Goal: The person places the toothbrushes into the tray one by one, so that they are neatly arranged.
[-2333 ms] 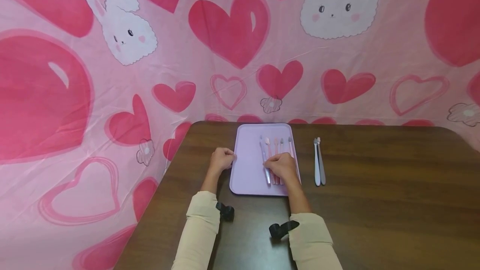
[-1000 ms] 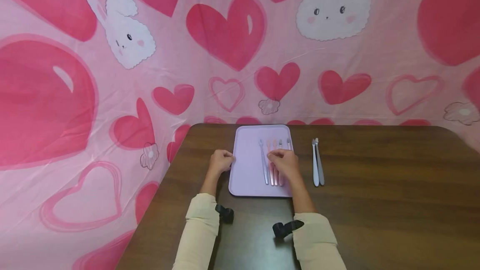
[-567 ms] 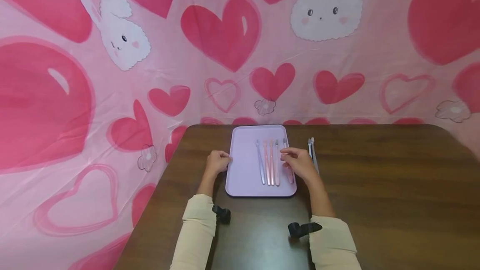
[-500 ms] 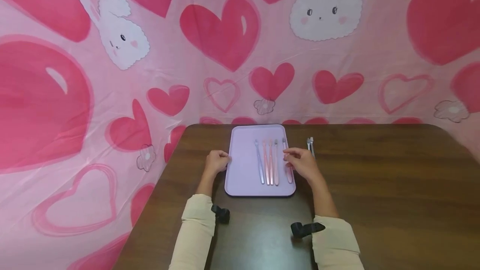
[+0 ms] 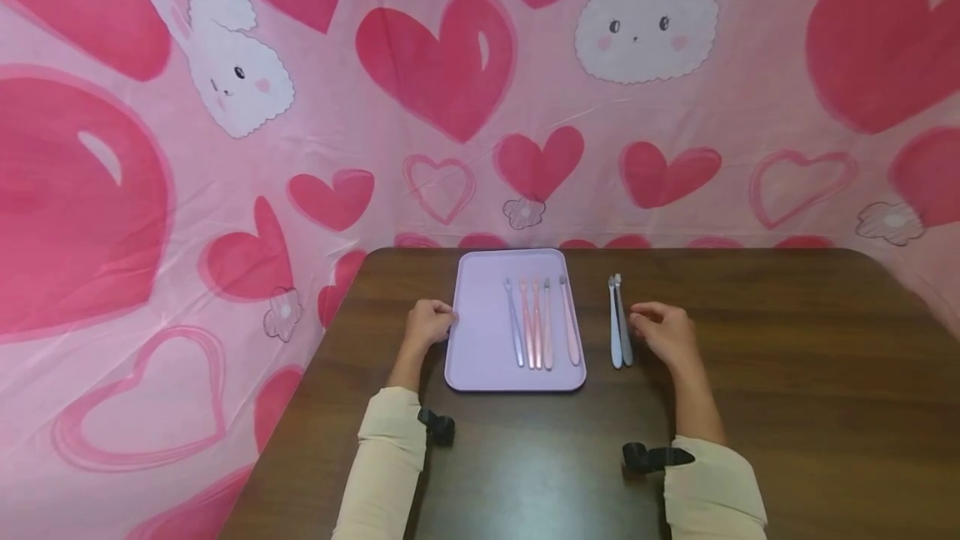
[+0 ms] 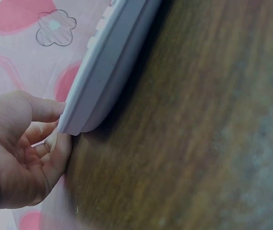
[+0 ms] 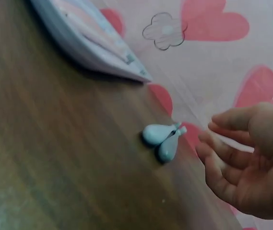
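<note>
My left hand (image 5: pixel 426 325) pinches the left rim of a lilac tray (image 5: pixel 480 332); in the left wrist view the thumb lies at the rim's upper side and the fingers reach beneath it. Several toothbrushes lie lengthwise on the tray's right half: a purple toothbrush (image 5: pixel 514 327) leftmost, pink ones in the middle, and a pink toothbrush (image 5: pixel 571 327) apart by the right rim. Right of the tray, a light blue toothbrush (image 5: pixel 614 332) and a grey toothbrush (image 5: pixel 624 332) lie together on the table. Just right of them hovers my right hand (image 5: pixel 666 336), fingers loosely bent, holding nothing.
The brown wooden table (image 5: pixel 787 373) extends widely to the right. A pink cloth (image 5: pixel 420 90) printed with hearts and rabbits hangs behind it and along the left. Black wrist cameras are strapped at both cuffs.
My right hand has let go of the purple toothbrush and moved right, off the tray and past the pair of toothbrushes on the table. My left hand keeps its place at the tray's rim.
</note>
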`<state>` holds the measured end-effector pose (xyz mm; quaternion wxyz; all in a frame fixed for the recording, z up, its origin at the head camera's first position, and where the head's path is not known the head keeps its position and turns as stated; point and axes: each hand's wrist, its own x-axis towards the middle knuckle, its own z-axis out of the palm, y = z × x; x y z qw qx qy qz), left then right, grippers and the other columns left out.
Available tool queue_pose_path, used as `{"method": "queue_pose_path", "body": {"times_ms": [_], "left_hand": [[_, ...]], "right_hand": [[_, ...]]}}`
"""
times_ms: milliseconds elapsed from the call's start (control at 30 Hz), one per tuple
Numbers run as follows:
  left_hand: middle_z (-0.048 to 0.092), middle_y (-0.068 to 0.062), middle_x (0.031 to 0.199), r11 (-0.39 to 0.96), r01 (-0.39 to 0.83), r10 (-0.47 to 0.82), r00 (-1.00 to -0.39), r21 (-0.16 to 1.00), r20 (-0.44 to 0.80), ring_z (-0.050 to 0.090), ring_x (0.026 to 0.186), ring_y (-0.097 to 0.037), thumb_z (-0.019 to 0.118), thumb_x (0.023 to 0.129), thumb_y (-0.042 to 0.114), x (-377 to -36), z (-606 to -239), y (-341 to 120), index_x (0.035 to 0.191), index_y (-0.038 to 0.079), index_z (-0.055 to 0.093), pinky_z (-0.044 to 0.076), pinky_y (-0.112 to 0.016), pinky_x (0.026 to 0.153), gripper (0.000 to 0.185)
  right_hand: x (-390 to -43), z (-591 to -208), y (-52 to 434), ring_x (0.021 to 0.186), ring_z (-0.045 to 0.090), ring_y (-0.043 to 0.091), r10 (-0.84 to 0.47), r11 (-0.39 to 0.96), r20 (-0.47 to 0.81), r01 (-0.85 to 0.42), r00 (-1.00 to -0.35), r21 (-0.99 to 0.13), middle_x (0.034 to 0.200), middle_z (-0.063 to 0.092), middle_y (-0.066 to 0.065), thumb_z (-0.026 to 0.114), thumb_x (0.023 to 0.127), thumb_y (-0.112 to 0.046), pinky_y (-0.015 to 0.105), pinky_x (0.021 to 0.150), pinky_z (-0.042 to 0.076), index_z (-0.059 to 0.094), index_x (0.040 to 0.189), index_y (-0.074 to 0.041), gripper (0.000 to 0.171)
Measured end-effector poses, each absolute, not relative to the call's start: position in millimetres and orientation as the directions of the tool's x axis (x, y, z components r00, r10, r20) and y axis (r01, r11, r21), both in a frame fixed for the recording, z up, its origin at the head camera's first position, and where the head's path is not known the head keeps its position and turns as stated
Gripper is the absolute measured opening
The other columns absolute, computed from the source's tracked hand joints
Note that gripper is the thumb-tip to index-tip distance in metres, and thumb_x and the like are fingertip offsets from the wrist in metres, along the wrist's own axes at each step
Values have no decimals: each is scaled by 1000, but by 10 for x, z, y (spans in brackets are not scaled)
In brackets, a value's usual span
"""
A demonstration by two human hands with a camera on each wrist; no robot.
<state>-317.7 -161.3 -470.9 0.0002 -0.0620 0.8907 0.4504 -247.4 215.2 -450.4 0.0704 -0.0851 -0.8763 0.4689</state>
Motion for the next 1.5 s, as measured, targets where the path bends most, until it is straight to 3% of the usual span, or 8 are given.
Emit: {"method": "queue_pose_path", "body": {"times_ms": [133,200,400,700,1067,1500], "left_hand": [[74,-22,104,588,-116,-113,-992,801,-61,72,78,-24,68,92,16,-3179,-4694,-1619,104,-4,75,65,-37,74,25],[74,-22,105,588,-117,-113,-992,800,-62,73,79,-24,68,92,16,-3182,-4693,-1621,105,-4,75,65,-37,75,25],[74,-23,105,579,-119,-112,-992,807,-67,73,81,-25,68,92,16,-3174,-4699,-1613,106,-4,74,65,-39,76,25],[74,-22,103,579,-127,-117,-990,805,-72,72,78,-23,68,92,15,-3164,-4694,-1590,104,-4,75,65,-37,75,23],[74,-22,104,576,-129,-119,-990,807,-73,72,78,-22,68,92,15,-3168,-4698,-1587,104,-4,75,65,-36,74,24],[73,-23,107,573,-129,-114,-990,809,-78,73,84,-26,68,93,14,-3162,-4706,-1593,106,-5,74,65,-39,77,24]], "right_hand": [[-2456,-4532,2172,107,65,41,242,633,2,157,-970,-758,115,72,27,63,98,-24,42,81,51,68,122,3,37],[-2453,-4541,2153,114,59,45,249,634,-39,193,-968,-749,123,68,28,64,97,-25,49,87,50,68,123,3,38],[-2461,-4570,2087,107,59,42,284,622,-104,266,-953,-737,118,70,27,70,94,-24,46,83,48,68,122,4,40],[-2506,-4591,2045,106,58,42,308,657,-151,325,-939,-681,119,69,27,69,95,-27,52,87,47,67,124,3,42],[-2533,-4583,2013,114,57,55,314,718,-62,279,-948,-637,122,68,30,69,92,-24,59,91,48,73,113,0,32],[-2568,-4575,2047,118,54,57,317,716,-71,288,-946,-636,122,68,31,70,89,-22,61,98,45,76,106,0,28]]}}
